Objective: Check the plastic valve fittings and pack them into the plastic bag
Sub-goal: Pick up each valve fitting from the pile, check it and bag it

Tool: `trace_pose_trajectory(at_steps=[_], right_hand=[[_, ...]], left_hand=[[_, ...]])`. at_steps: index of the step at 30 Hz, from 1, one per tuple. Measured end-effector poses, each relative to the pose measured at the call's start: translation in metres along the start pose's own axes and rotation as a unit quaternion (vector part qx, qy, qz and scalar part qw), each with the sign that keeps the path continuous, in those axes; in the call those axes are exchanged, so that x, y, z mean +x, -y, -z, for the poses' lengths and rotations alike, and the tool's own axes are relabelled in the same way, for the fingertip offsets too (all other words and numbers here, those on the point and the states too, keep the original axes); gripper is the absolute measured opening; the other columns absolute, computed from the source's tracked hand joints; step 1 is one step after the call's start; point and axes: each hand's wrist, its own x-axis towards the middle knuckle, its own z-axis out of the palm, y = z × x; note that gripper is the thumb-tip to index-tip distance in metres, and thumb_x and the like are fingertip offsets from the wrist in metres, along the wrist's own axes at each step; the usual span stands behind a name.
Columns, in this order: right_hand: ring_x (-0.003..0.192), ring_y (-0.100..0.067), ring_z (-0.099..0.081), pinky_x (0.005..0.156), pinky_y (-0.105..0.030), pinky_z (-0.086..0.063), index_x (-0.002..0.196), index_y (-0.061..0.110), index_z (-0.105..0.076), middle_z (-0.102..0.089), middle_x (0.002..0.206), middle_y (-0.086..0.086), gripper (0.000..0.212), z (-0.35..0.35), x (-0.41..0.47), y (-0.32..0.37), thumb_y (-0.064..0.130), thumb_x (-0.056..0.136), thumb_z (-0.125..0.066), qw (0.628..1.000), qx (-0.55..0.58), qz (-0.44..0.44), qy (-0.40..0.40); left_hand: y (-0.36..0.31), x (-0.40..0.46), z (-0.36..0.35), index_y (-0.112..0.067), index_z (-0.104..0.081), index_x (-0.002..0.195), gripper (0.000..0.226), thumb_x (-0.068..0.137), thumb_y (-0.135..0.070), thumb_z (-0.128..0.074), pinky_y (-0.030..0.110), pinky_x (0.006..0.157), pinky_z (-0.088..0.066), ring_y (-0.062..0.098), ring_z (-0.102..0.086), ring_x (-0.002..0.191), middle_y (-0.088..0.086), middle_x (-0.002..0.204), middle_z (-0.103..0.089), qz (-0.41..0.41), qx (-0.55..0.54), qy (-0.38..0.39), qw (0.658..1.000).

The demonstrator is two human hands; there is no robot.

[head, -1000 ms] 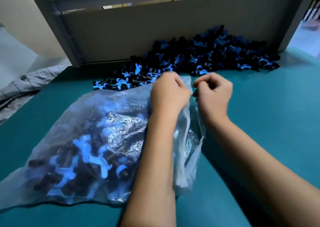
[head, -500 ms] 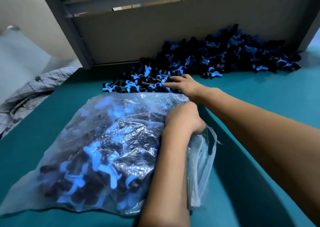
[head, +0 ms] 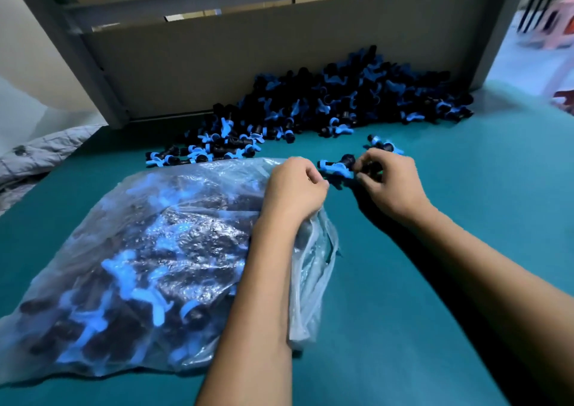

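At seven o'clock the plastic bag (head: pixel 149 259) lies soft and slippery on the bench (head: pixel 435 281); my left hand (head: pixel 293 188) clenches its mouth; my right hand (head: pixel 389 185) pinches a light, stiff valve fitting (head: pixel 337 166) by its body; the pile (head: pixel 326 107) waits at twelve.

Packing workshop; fittings heap (head: pixel 326 104) on green bench (head: pixel 466 219)

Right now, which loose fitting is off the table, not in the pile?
The black fitting with the blue handle held between the left hand and right hand. The pile lies on the table; others sit bagged.
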Motion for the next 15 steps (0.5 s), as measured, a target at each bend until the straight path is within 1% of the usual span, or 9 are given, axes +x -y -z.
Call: trace_pose_trajectory(at_steps=[2, 3, 4, 6, 7, 9, 11, 13, 15], right_hand=[[0.069, -0.012, -0.062, 0.07, -0.024, -0.049, 0.091, 0.014, -0.066, -0.072, 0.082, -0.004, 0.01, 0.013, -0.015, -0.001, 0.006, 0.089, -0.07, 0.983, 0.154, -0.086, -0.043], [0.065, -0.012, -0.062, 0.065, -0.022, -0.049, 0.095, 0.014, -0.063, -0.073, 0.083, -0.009, 0.01, 0.02, -0.022, 0.0, 0.007, 0.092, -0.07, 0.959, 0.251, -0.124, -0.05], [0.063, -0.013, -0.062, 0.061, -0.021, -0.05, 0.099, 0.014, -0.059, -0.074, 0.083, -0.014, 0.013, 0.025, -0.028, 0.0, 0.009, 0.093, -0.07, 0.926, 0.339, -0.159, -0.046], [0.06, -0.015, -0.063, 0.058, -0.022, -0.051, 0.098, 0.013, -0.058, -0.075, 0.082, -0.015, 0.012, 0.033, -0.038, -0.001, 0.011, 0.094, -0.069, 0.872, 0.448, -0.197, -0.016], [0.059, -0.014, -0.063, 0.057, -0.021, -0.051, 0.095, 0.012, -0.061, -0.075, 0.081, -0.013, 0.008, 0.035, -0.041, -0.002, 0.011, 0.094, -0.068, 0.861, 0.467, -0.201, 0.004], [0.06, -0.012, -0.061, 0.056, -0.02, -0.05, 0.092, 0.012, -0.065, -0.075, 0.082, -0.012, 0.004, 0.039, -0.045, -0.006, 0.012, 0.095, -0.067, 0.851, 0.484, -0.202, 0.032], [0.06, -0.012, -0.059, 0.054, -0.018, -0.049, 0.092, 0.012, -0.068, -0.074, 0.083, -0.012, 0.005, 0.041, -0.046, -0.008, 0.013, 0.096, -0.065, 0.84, 0.501, -0.204, 0.034], [0.059, -0.011, -0.057, 0.053, -0.017, -0.046, 0.095, 0.011, -0.068, -0.074, 0.084, -0.012, 0.006, 0.042, -0.045, -0.008, 0.015, 0.097, -0.064, 0.837, 0.508, -0.202, 0.035], [0.057, -0.011, -0.055, 0.051, -0.017, -0.044, 0.096, 0.01, -0.068, -0.074, 0.084, -0.012, 0.009, 0.041, -0.044, -0.008, 0.018, 0.097, -0.064, 0.833, 0.514, -0.201, 0.036]], left_hand=[[-0.005, 0.0, -0.004, -0.024, -0.071, 0.083, 0.008, 0.087, -0.028, -0.077, 0.022, 0.061, -0.049, 0.003, -0.061, 0.064, -0.011, 0.072, -0.068, -0.009, -0.074, -0.049, 0.996], [-0.008, -0.002, -0.007, -0.026, -0.071, 0.091, 0.01, 0.087, -0.029, -0.079, 0.021, 0.06, -0.051, 0.005, -0.064, 0.065, -0.009, 0.077, -0.069, -0.012, -0.111, -0.045, 0.993], [-0.009, -0.003, -0.01, -0.025, -0.071, 0.1, 0.017, 0.087, -0.027, -0.081, 0.024, 0.062, -0.056, 0.011, -0.067, 0.066, -0.003, 0.085, -0.071, -0.01, -0.155, -0.027, 0.987], [-0.012, -0.006, -0.016, -0.016, -0.073, 0.11, 0.024, 0.087, -0.016, -0.082, 0.035, 0.068, -0.064, 0.021, -0.07, 0.067, 0.01, 0.097, -0.072, 0.0, -0.247, 0.021, 0.969], [-0.013, -0.007, -0.019, -0.01, -0.074, 0.108, 0.022, 0.088, -0.01, -0.081, 0.036, 0.068, -0.065, 0.022, -0.071, 0.066, 0.013, 0.096, -0.073, 0.003, -0.28, 0.038, 0.959], [-0.016, -0.009, -0.025, 0.001, -0.074, 0.098, 0.012, 0.089, -0.005, -0.079, 0.031, 0.067, -0.063, 0.021, -0.072, 0.062, 0.012, 0.084, -0.073, 0.013, -0.32, 0.053, 0.946], [-0.018, -0.011, -0.029, 0.003, -0.069, 0.09, 0.014, 0.088, -0.006, -0.08, 0.029, 0.064, -0.062, 0.021, -0.073, 0.059, 0.009, 0.074, -0.07, 0.036, -0.345, 0.04, 0.937], [-0.018, -0.012, -0.032, -0.001, -0.063, 0.096, 0.023, 0.087, -0.009, -0.082, 0.03, 0.064, -0.063, 0.022, -0.073, 0.059, 0.011, 0.076, -0.07, 0.063, -0.377, 0.038, 0.923], [-0.017, -0.012, -0.033, -0.007, -0.062, 0.104, 0.026, 0.087, -0.008, -0.081, 0.03, 0.065, -0.063, 0.023, -0.074, 0.062, 0.017, 0.087, -0.074, 0.084, -0.411, 0.052, 0.906]])
